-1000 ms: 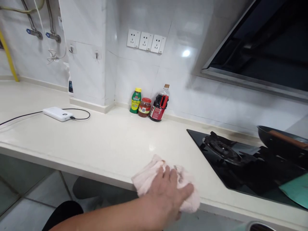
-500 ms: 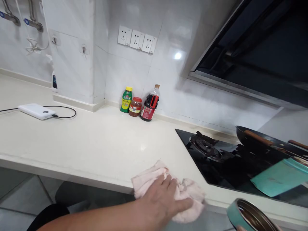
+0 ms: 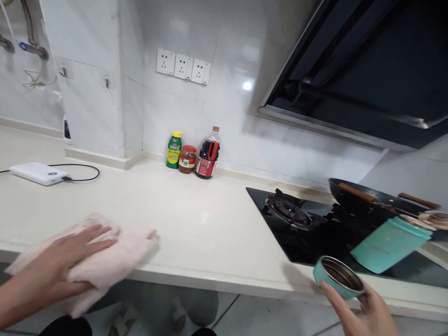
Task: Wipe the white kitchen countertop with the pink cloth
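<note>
My left hand (image 3: pixel 63 266) lies over a pale pink cloth (image 3: pixel 115 256) at the counter's front edge on the left. Its fingers press on the cloth, and part of the cloth hangs past the edge. On the other side, my right hand (image 3: pixel 364 308) grips a short, round teal lid (image 3: pixel 345 290) with a metal lining, its hollow side facing up. The lid is close to the front edge of the stove. Just beyond it, a teal canister (image 3: pixel 390 247) of the same colour appears slanted at the stove.
A black gas stove (image 3: pixel 315 238) with a wok (image 3: pixel 353 203) sits at right, below a dark range hood (image 3: pixel 357 79). Against the wall stand a green bottle (image 3: pixel 173 151), a red-capped jar (image 3: pixel 187 161) and a soy sauce bottle (image 3: pixel 206 161). A white power bank (image 3: pixel 37 173) lies far left.
My left hand has slid the cloth leftward along the counter's front edge, from near the stove. My right hand and the lid have come further into view, and the view has shifted slightly.
</note>
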A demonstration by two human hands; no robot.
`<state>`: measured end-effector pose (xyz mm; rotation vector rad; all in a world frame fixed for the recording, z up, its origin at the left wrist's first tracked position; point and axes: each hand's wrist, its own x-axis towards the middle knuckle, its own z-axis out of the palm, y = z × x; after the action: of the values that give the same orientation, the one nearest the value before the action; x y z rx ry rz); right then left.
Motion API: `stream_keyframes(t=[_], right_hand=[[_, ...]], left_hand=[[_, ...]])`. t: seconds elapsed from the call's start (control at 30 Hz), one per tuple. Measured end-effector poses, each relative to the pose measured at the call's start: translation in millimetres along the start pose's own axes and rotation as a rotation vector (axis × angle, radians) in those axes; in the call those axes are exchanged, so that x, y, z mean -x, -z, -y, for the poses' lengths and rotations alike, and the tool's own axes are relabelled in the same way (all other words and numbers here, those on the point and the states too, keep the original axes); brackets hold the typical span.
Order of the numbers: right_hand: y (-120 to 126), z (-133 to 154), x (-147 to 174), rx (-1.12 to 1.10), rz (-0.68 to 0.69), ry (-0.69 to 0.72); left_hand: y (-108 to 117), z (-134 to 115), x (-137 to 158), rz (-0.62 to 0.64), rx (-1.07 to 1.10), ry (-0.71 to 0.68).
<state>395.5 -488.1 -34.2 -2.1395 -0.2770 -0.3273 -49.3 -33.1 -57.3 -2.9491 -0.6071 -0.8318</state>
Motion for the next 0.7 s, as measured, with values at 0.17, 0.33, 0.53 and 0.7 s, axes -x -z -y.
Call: stream_keyframes(t=[0.17, 0.33, 0.53, 0.7], right_hand=[[-18, -9, -47, 0.025, -0.044, 0.022], [-33, -30, -94, 0.184, -0.041, -0.017], [-41, -36, -120, 0.231, -0.020, -0.033], [-47, -36, -132, 0.263, -0.031, -0.043]], left_hand=[[10, 44, 17, -0.031, -0.052, 0.194], [2, 16, 8, -0.058, -0.161, 0.219], [-1, -35, -9, 0.004, -0.160, 0.177], [-15, -76, -30, 0.076, -0.115, 0.115]])
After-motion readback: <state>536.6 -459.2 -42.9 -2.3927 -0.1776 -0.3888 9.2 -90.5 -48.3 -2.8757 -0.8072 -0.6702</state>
